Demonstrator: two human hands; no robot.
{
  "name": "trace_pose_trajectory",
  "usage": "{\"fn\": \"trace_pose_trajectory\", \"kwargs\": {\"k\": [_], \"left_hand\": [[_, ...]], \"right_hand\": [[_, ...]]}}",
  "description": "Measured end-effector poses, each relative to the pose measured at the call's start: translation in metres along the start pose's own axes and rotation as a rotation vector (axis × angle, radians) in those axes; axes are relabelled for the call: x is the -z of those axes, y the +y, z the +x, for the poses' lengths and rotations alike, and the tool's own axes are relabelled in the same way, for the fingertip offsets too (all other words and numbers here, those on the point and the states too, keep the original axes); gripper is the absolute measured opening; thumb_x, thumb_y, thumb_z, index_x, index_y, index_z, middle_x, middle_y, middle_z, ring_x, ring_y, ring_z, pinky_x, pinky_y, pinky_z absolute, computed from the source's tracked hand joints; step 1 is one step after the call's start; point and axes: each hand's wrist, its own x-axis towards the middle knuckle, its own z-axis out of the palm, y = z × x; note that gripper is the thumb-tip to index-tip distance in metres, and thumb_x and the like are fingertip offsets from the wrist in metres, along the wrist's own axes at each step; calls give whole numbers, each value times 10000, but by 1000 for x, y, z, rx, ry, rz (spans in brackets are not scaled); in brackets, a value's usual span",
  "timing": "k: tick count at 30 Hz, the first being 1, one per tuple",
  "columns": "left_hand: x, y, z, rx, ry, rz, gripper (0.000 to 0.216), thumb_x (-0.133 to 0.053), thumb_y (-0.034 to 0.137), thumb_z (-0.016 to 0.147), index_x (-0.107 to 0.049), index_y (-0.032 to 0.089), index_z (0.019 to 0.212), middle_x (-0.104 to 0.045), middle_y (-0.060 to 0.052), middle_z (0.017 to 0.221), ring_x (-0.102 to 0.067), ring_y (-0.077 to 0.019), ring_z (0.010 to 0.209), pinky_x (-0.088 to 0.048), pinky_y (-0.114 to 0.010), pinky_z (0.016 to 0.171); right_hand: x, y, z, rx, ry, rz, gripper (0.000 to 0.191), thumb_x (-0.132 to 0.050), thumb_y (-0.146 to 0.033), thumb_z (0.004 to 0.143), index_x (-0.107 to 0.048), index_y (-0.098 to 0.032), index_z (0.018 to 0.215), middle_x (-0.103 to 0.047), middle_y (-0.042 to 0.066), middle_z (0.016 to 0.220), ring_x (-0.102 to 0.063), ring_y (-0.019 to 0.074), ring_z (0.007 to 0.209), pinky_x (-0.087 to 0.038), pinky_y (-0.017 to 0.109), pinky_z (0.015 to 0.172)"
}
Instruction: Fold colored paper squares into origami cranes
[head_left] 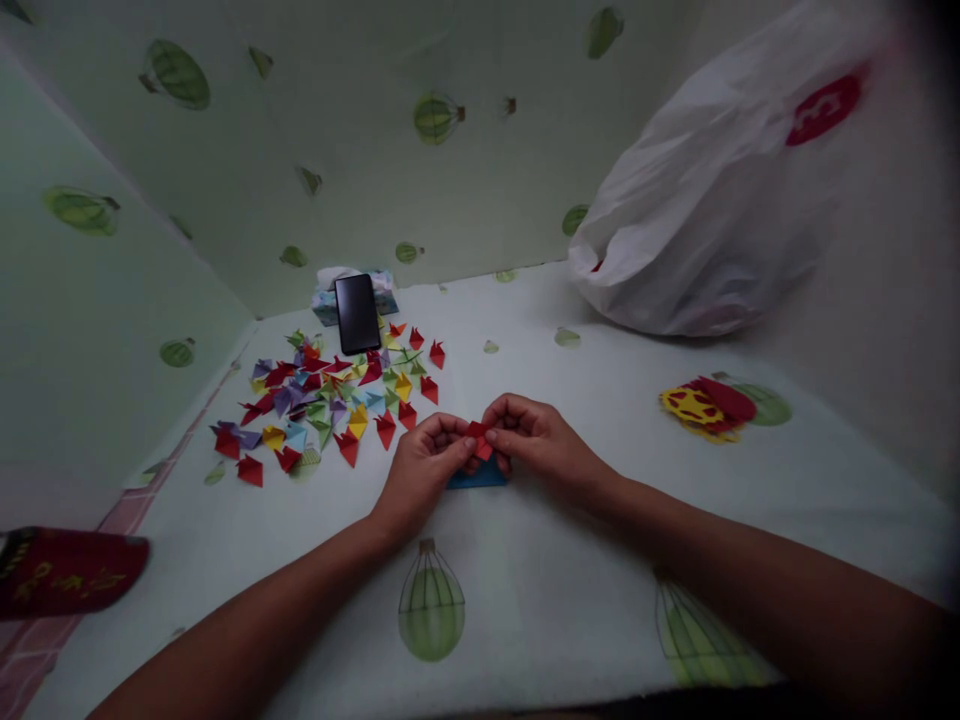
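My left hand (424,462) and my right hand (534,438) meet at the middle of the table, both pinched on a small red folded paper (480,440). A blue paper (480,476) lies flat on the cloth just under the hands. To the left spreads a heap of several folded paper pieces (330,400) in red, yellow, green, purple and blue.
A black phone (357,312) leans on a tissue box (382,295) at the back. A big white plastic bag (712,210) fills the back right. A red and yellow paper stack (705,408) lies at right. A dark red object (64,570) sits at the left edge.
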Motion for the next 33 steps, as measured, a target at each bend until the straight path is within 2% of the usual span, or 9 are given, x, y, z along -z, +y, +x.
{"fn": "trace_pose_trajectory", "kwargs": {"k": [4,7,11,22,29,33], "left_hand": [[-1,3,0,-7,1,21,217,-759,299,724,-645,147,826,-677,11,636,-603,-99,567,-475,-216,583],[-2,4,0,3,-9,38,228,-765,314,717,-645,145,810,-681,5,636,-597,-102,556,-471,-224,575],[-2,3,0,-3,-17,34,235,-770,334,721,-641,148,784,-687,-4,641,-599,-107,553,-476,-232,570],[-1,1,-1,4,-84,24,208,-729,339,779,-678,139,801,-698,-24,678,-605,-111,567,-485,-239,582],[-1,0,-2,28,-41,-71,206,-734,331,765,-681,137,809,-684,-12,670,-611,-108,575,-491,-230,582],[-1,-4,-2,58,-45,-153,188,-738,317,765,-688,146,825,-677,-2,688,-617,-103,588,-498,-226,598]], "right_hand": [[2,2,1,34,20,-70,129,-649,-279,786,-563,-187,814,-566,-25,683,-519,117,587,-418,270,569],[5,2,1,167,97,-235,97,-654,-256,776,-590,-183,785,-574,2,769,-535,139,699,-422,287,642],[4,2,0,284,100,-373,50,-610,-197,813,-593,-185,768,-582,13,793,-543,148,750,-424,290,676],[1,1,-4,421,105,-505,114,-578,-92,829,-586,-200,792,-593,4,784,-559,145,732,-439,289,684],[3,0,-4,585,63,-595,120,-562,-100,876,-625,-201,861,-611,37,825,-583,171,793,-458,321,723],[4,0,-4,620,40,-614,160,-531,-94,890,-638,-213,897,-621,45,837,-594,182,809,-476,338,738]]}}
